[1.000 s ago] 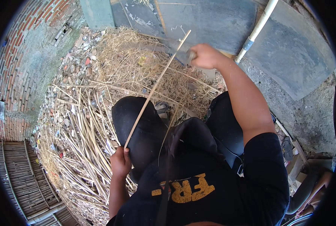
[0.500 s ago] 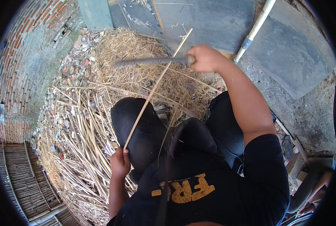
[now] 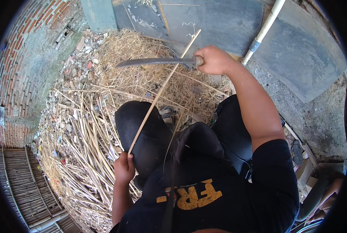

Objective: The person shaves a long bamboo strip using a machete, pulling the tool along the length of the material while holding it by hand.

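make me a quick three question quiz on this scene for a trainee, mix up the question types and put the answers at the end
1. Multiple choice: what does the right hand hold?
A) a hammer
B) a long-bladed knife
C) a brush

2. True or false: the left hand grips the thin pale strip by the end that is higher in the picture.

3. Fill in the blank: the wall at the upper left of the picture shows rows of reddish ____.

Key:
1. B
2. False; it grips the lower end.
3. bricks
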Motion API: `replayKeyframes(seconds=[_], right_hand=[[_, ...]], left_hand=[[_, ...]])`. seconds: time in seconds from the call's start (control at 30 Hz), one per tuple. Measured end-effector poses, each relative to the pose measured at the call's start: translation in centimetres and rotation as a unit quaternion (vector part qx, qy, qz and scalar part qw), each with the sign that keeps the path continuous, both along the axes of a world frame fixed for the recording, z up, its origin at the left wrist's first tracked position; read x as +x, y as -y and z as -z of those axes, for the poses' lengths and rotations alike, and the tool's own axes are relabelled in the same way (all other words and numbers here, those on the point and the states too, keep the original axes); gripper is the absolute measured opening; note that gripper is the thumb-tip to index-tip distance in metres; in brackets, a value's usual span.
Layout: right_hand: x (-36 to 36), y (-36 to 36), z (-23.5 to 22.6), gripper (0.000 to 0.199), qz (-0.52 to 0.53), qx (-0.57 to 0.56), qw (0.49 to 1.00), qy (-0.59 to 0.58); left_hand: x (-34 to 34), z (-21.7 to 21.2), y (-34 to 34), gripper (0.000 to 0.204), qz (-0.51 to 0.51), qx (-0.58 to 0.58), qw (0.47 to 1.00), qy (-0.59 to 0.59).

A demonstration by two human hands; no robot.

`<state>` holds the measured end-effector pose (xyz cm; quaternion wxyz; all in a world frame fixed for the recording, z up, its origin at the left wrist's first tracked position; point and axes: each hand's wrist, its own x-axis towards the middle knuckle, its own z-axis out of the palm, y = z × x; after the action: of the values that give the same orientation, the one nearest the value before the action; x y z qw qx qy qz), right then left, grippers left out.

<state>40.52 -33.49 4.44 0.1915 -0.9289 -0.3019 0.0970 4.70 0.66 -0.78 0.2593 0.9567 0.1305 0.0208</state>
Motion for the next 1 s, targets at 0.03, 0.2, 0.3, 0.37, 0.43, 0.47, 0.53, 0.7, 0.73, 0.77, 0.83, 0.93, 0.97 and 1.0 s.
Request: replayKeyframes(seconds=[0.03,0.2,0.3,0.37,0.43,0.47,0.53,0.7,0.73,0.77,0.83,0.93,0.97,1.0], right_hand=[[0.4,0.2,0.0,0.032,0.001,0.000,1.000,0.000],[2.8,2.7,1.1,0.034,0.134,0.046,0.989,-0.051],[1.5,1.9,0.0,0.032,0.119,0.038,0.991,-0.045],[0.4,0.9,-0.1,0.030,0.103,0.065,0.992,-0.043],[-0.1,-0.3,0.1,0.023,0.026,0.039,0.998,-0.049],[-0.6,-0.8,-0.2,0.023,-0.002,0.027,0.998,-0.056],[-1.6,-0.9,-0.9,0.025,-0.018,0.020,1.000,-0.015],[1.7,0.9,1.0,0.024,0.032,0.099,0.994,-0.018],[2.0,1.2,0.7,0.027,0.071,0.080,0.993,-0.047],[2.2,1.4,0.5,0.031,0.111,0.061,0.989,-0.076],[2.1,1.7,0.7,0.030,0.114,0.061,0.991,-0.043],[1.1,1.6,0.1,0.031,0.097,0.073,0.992,-0.017],[0.7,1.3,-0.3,0.033,0.076,0.087,0.993,-0.021],[0.2,0.9,-0.5,0.033,0.078,0.087,0.993,-0.022]], left_hand=[[0.1,0.1,-0.1,0.032,0.000,0.000,1.000,0.000],[0.2,-0.4,0.1,0.032,0.010,0.014,1.000,0.014],[0.1,-0.5,0.1,0.032,0.012,0.032,0.999,0.007],[0.1,-0.5,0.1,0.031,0.002,0.006,1.000,-0.008],[0.3,-0.5,0.1,0.031,0.004,-0.003,1.000,-0.012],[0.1,-0.3,-0.1,0.031,0.005,-0.011,1.000,-0.012],[0.1,-0.1,-0.2,0.032,0.006,-0.018,1.000,-0.013],[0.1,0.1,0.2,0.030,-0.005,0.013,1.000,0.015],[-0.1,0.2,0.4,0.031,-0.009,0.022,0.999,0.022],[-0.2,0.3,0.4,0.031,-0.010,0.021,0.999,0.024],[-0.1,0.4,0.2,0.031,0.001,0.042,0.999,0.021],[0.0,0.1,-0.1,0.032,0.000,0.004,1.000,0.003],[0.0,0.1,0.0,0.032,0.002,0.004,1.000,0.001],[0.0,0.1,0.1,0.032,0.000,-0.002,1.000,-0.002]])
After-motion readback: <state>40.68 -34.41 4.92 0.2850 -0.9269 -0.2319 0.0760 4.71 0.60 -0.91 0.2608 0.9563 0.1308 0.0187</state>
